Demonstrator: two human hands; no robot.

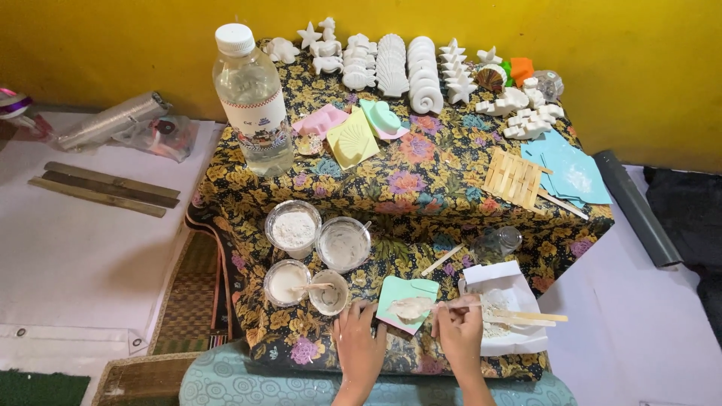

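My left hand (358, 340) rests on the floral cloth at the near edge, its fingers touching the left side of a small mint-green mould (404, 295) filled with white paste. My right hand (459, 328) grips a thin wooden stick (511, 316) laid across the mould's paste. Just left of the mould stand several small clear cups of white powder and paste (314, 250), one with a stick in it.
A tall water bottle (254, 98) stands at the far left of the table (391, 195). Rows of white plaster sea-shapes (410, 68) line the back. Pink, yellow and green moulds (353, 128), wooden sticks (514, 177), blue sheets (571, 169) and a white tray (505, 308) lie around.
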